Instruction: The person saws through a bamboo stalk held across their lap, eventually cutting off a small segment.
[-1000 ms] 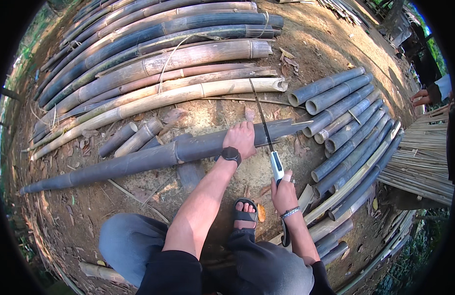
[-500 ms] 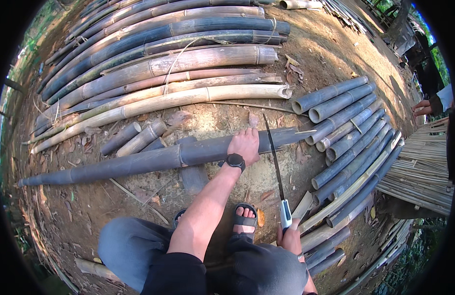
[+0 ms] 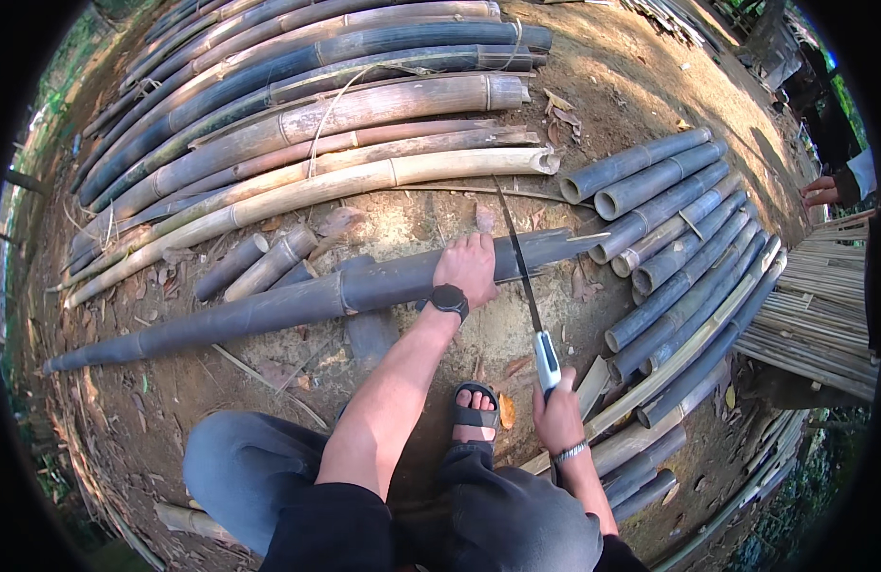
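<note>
A long dark bamboo pole (image 3: 259,313) lies slantwise before me, its jagged, splintered end to the right. Wrapped over the pole near that end is my left hand (image 3: 467,267), closed on it, a black watch on the wrist. My right hand (image 3: 560,419) grips the handle of a handsaw (image 3: 547,357) with a pale grey and dark grip. The saw's long thin blade points away from me and crosses the pole just right of my left hand. Whether its teeth have cut in, I cannot tell.
Long bamboo poles (image 3: 364,110) lie side by side at the far left. Several cut bamboo lengths (image 3: 669,253) are ranged at the right, beside a slatted surface (image 3: 821,305). Short pieces (image 3: 273,262) rest behind the pole. Another person's hand (image 3: 821,191) shows at far right.
My right hand and the saw have moved forward, away from me, so more of the blade reaches past the pole. My left hand keeps its hold on the bamboo.
</note>
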The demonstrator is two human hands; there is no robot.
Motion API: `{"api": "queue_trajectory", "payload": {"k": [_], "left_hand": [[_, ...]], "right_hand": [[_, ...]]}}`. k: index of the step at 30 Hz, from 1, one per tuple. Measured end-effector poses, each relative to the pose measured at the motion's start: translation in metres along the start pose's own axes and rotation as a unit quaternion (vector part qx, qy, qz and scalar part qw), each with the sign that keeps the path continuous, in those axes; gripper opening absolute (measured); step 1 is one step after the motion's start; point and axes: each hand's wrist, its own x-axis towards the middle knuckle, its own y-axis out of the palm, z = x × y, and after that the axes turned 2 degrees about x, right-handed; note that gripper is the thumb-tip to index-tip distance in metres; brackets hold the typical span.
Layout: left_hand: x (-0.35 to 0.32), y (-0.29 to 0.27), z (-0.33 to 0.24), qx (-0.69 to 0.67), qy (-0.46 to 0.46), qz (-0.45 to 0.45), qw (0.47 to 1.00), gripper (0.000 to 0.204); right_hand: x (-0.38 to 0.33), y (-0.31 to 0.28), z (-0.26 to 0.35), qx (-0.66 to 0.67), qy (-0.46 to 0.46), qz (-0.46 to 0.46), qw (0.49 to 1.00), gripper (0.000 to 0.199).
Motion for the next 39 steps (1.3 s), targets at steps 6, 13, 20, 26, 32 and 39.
{"api": "queue_trajectory", "payload": {"k": [6,13,20,26,32,39], "left_hand": [[0.005,-0.002,0.012,0.016,-0.019,0.011,1.0,0.068],[-0.012,0.002,0.011,0.014,-0.015,0.005,1.0,0.07],[-0.008,0.005,0.007,0.022,-0.019,-0.021,0.999,0.072],[-0.007,-0.001,0.008,0.009,-0.019,-0.002,1.0,0.07],[-0.007,0.002,0.005,0.012,-0.015,-0.011,1.0,0.069],[-0.003,-0.001,0.006,0.018,-0.019,0.009,1.0,0.07]], "right_hand": [[-0.049,0.005,-0.025,0.0,-0.021,0.004,1.0,0.039],[0.027,0.022,0.006,-0.006,-0.039,0.007,0.999,0.039],[-0.075,0.0,-0.035,-0.013,-0.024,0.025,0.999,0.04],[-0.008,0.009,0.002,0.007,-0.017,0.011,1.0,0.037],[-0.059,-0.004,-0.023,-0.023,0.006,0.029,0.999,0.044],[-0.057,0.003,-0.018,-0.019,0.023,0.023,0.999,0.037]]}}
